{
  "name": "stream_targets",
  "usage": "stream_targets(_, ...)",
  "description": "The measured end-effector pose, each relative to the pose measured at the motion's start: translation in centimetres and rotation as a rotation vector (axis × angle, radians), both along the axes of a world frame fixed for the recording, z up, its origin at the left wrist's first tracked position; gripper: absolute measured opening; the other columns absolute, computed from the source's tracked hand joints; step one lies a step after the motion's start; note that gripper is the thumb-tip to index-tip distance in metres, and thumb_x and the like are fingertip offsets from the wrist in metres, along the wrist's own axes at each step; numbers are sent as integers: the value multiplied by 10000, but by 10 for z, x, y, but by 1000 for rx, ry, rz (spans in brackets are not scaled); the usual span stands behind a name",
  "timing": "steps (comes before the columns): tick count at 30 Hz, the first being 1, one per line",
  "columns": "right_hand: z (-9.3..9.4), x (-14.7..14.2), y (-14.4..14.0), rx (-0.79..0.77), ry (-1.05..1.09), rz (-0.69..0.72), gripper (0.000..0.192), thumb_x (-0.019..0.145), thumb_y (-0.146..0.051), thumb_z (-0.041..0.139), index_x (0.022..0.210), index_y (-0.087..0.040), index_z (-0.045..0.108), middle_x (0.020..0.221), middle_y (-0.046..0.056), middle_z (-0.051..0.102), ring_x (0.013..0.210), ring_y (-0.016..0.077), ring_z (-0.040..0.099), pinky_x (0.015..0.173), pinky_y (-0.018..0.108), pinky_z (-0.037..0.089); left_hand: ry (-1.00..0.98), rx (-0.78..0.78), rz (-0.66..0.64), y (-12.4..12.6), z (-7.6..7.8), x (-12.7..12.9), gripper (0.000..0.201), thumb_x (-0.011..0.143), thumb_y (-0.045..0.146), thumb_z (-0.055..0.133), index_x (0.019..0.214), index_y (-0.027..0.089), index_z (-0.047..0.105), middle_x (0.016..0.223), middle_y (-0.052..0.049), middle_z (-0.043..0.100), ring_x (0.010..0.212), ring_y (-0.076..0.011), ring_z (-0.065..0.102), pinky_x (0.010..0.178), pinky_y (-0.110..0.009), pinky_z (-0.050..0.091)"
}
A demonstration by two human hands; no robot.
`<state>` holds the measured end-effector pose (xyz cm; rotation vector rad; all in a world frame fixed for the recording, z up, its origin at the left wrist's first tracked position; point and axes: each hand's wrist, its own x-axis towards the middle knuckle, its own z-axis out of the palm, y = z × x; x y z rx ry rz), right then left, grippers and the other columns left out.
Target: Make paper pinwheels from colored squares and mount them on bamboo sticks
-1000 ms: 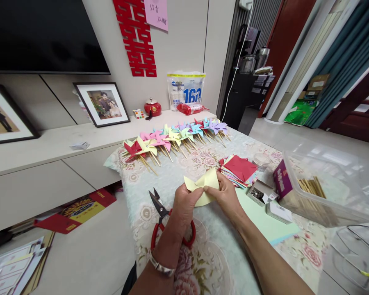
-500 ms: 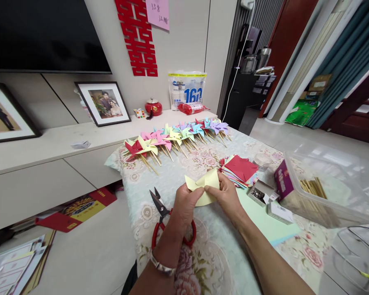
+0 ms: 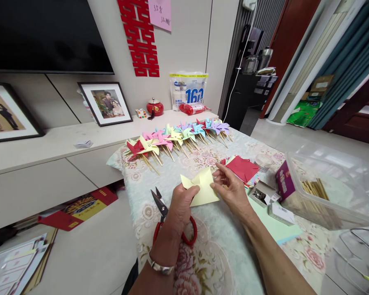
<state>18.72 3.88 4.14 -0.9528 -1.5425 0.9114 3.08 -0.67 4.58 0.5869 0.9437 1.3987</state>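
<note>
A pale yellow paper square [image 3: 204, 192], with flaps folded up toward its middle, is between my hands above the table. My left hand [image 3: 181, 203] pinches it, thumb pressed on the folded part and fingers behind it. At the paper's right edge, my right hand [image 3: 233, 191] has its fingers spread apart, the thumb tip at the edge. Scissors with red handles [image 3: 190, 233] lie partly hidden under my left forearm. Just beyond my right hand is a stack of coloured paper squares [image 3: 242, 167], red on top.
Several paper pinwheels on sticks [image 3: 175, 139] lie in a row at the table's far side. To the right stand a small open box of metal fasteners [image 3: 261, 193], a white box [image 3: 281, 213], green paper sheets [image 3: 283, 233] and a clear plastic bin [image 3: 313, 205] with sticks.
My right hand has let go of the paper's middle and moved to its right edge, fingers spreading. My left thumb stays pressed on the fold.
</note>
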Motion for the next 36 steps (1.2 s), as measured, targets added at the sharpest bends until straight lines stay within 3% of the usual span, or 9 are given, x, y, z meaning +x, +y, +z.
stream_targets(3, 5, 4, -1, 120, -89, 12, 411, 792, -253, 748, 1198, -291, 699, 1029, 45, 655, 881, 202, 604, 785, 368, 511, -24, -30, 15, 1, 2, -3, 253, 591, 238, 762, 832, 162, 742, 758, -55, 777, 883, -291, 732, 753, -333, 555)
stream_targets(7, 13, 9, -3, 156, -145, 150, 123, 842, -260, 734, 947, -292, 790, 911, 40, 659, 851, 211, 607, 768, 361, 494, -57, -55, 24, 3, 1, -6, 250, 562, 221, 764, 802, 168, 719, 731, -45, 768, 870, -288, 732, 748, -332, 555)
stream_targets(12, 16, 11, -5, 152, -210, 291, 124, 902, -300, 689, 953, -301, 802, 888, 45, 692, 854, 216, 634, 781, 368, 483, -38, -58, 29, 3, -1, -9, 226, 586, 227, 756, 801, 167, 721, 698, -35, 757, 817, -272, 731, 709, -318, 546)
stream_targets(19, 19, 11, -5, 142, -240, 363, 152, 917, -389, 687, 908, -283, 797, 863, 48, 701, 830, 212, 640, 765, 354, 490, 52, -10, 44, 2, -4, -7, 243, 606, 230, 765, 829, 135, 748, 716, -41, 761, 707, -232, 702, 653, -293, 507)
stream_targets(36, 24, 5, -11, 84, -353, 370, 124, 864, -189, 623, 743, -208, 639, 773, 11, 613, 713, 157, 552, 667, 278, 435, 120, 18, -29, 1, -9, -2, 225, 643, 204, 719, 840, 101, 755, 670, -26, 717, 573, -154, 596, 587, -254, 463)
